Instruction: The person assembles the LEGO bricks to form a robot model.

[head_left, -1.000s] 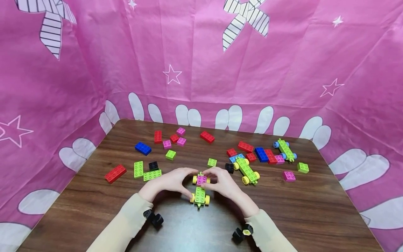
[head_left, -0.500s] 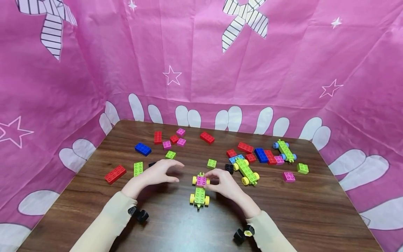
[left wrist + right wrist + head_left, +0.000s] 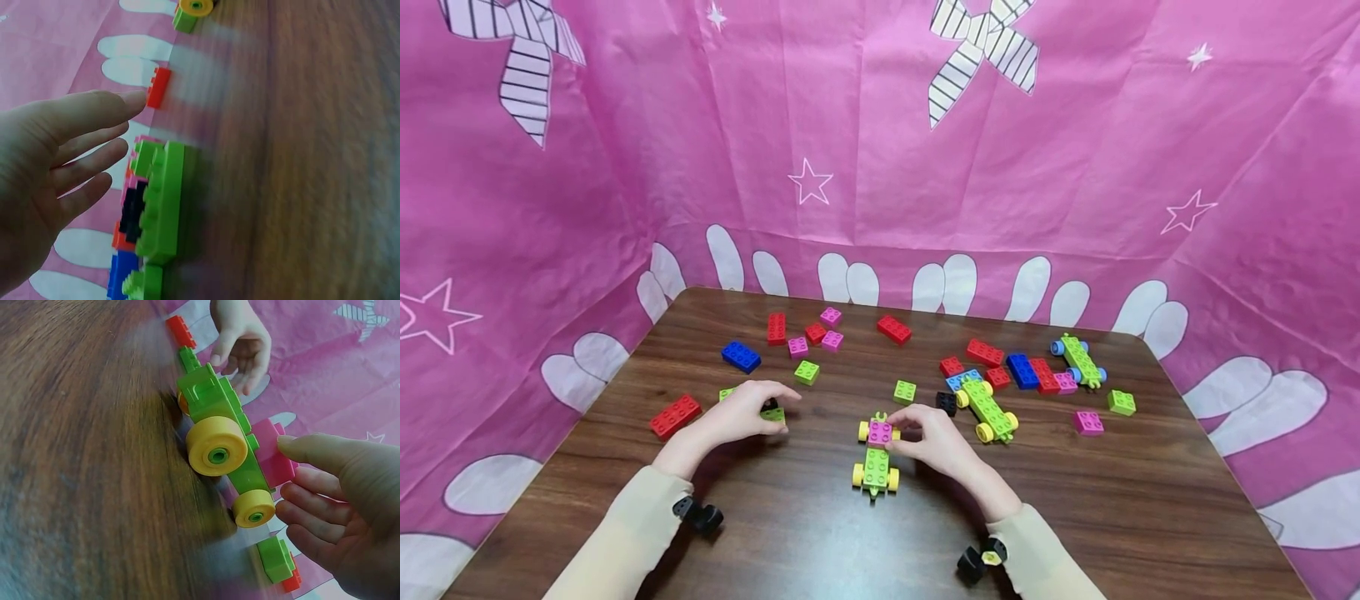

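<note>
My right hand (image 3: 936, 442) pinches a pink building brick (image 3: 880, 432) by its right side, thumb near, index finger beyond. That brick sits on one end of a lime-green toy car base (image 3: 876, 468) with yellow wheels, which stands on the table in front of me. In the right wrist view the thumb tip touches the pink brick (image 3: 274, 453). To the left, my left hand (image 3: 741, 417) hovers with its fingers loosely spread and holds nothing. Beside it are a long lime-green brick (image 3: 164, 206) and a black brick (image 3: 131, 212), partly hidden by the hand in the head view.
A red brick (image 3: 675, 416) lies at the left and a blue brick (image 3: 741, 356) behind it. Several small bricks lie toward the back. At right stand a yellow-wheeled car base (image 3: 988, 408) and a blue-wheeled one (image 3: 1081, 361) among more bricks. A pink curtain surrounds the table.
My left hand has let go of the car base and moved left to the lime-green and black bricks. The right hand stays at the pink brick almost unmoved.
</note>
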`<state>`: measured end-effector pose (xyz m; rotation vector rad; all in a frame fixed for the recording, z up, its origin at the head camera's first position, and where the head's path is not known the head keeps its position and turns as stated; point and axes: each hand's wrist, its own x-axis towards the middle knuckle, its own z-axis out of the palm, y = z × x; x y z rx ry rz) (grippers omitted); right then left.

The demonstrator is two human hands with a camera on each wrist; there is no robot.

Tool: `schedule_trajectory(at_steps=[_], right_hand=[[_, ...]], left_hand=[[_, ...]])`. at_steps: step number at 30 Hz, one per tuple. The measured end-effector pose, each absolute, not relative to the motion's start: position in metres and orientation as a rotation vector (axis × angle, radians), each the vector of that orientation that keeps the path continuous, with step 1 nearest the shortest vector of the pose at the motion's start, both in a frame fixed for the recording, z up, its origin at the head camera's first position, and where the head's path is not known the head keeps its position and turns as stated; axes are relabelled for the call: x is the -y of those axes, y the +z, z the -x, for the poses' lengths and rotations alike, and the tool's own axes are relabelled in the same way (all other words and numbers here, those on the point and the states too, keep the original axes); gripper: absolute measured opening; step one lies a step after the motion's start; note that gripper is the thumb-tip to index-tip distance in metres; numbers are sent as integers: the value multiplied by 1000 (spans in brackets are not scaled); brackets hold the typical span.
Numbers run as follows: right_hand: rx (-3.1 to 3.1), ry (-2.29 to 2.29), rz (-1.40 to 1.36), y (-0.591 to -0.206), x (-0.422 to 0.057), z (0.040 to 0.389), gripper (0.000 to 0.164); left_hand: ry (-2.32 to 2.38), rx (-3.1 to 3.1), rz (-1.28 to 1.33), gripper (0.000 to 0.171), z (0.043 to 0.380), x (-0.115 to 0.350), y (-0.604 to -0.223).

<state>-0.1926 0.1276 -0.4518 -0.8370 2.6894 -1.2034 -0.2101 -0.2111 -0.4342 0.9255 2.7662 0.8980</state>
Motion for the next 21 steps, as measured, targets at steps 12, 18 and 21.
schedule_trajectory(at_steps=[12,18,21], right_hand=[[-2691,-1213,836,-450,-130,192,25],[-2684,-1213,850,-452,-129,192,26],[-2675,-1214,840,-453,-129,191,26]], left_hand=[[968,-2747,-851,35,212,225,-445],[959,-2759,-807,33,208,228,-447],[952,-2766,-805,32,207,228,-448]])
